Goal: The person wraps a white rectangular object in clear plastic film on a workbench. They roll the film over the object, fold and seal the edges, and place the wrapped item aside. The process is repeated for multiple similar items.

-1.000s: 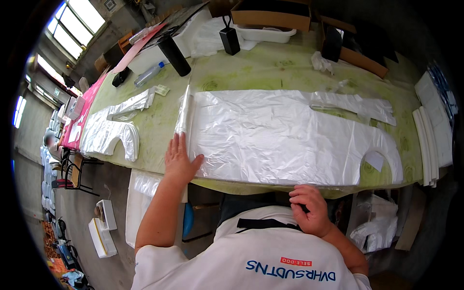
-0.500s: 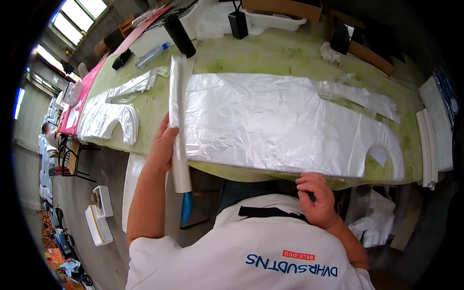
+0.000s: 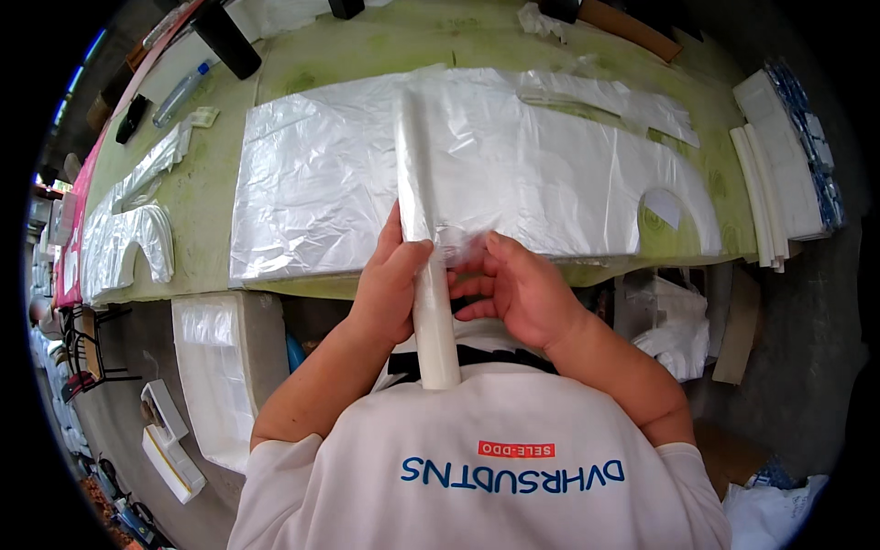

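Left hand (image 3: 390, 284) gripping white roll (image 3: 435, 339), brought rightward across plastic sheet (image 3: 522, 165) on desk (image 3: 206, 188); right hand (image 3: 532, 293) joining, apparently pinching loose film (image 3: 461, 244); roll handling becoming two-handed.

Toward the far left of your green-patterned table (image 3: 348, 53), you have a black cylinder (image 3: 226, 38), a clear blue-capped bottle (image 3: 181, 95) and a small black object (image 3: 133, 119). Crumpled white tissue (image 3: 539, 20) lies across from you; white boxes (image 3: 174, 466) sit on the floor (image 3: 209, 497) to your left.
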A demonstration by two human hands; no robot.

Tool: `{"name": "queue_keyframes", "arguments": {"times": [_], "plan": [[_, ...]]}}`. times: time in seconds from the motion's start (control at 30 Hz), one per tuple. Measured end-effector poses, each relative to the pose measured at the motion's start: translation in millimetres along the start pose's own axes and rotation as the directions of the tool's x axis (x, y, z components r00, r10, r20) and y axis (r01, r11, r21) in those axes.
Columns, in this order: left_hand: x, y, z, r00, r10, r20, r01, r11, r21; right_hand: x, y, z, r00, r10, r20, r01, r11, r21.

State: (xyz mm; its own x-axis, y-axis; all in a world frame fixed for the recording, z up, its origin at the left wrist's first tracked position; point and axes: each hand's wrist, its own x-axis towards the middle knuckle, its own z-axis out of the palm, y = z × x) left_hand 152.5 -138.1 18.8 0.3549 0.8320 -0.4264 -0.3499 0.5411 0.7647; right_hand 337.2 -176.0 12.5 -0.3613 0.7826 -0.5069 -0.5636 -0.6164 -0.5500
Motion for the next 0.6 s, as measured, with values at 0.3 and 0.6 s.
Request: {"name": "queue_keyframes", "arguments": {"times": [0.3,0.6], "plan": [[-62,-27,-23,0.993,0.017,0.12,-0.051,0.957,0.285,15,18,2,0.993,0.017,-0.114,-0.02,0.999,-0.027],[-70,-38,-31,0.999,0.025,-0.042,-0.014,0.968,0.252,-7,16,5,0.999,-0.051,-0.009,0.051,0.996,-0.073]]}}
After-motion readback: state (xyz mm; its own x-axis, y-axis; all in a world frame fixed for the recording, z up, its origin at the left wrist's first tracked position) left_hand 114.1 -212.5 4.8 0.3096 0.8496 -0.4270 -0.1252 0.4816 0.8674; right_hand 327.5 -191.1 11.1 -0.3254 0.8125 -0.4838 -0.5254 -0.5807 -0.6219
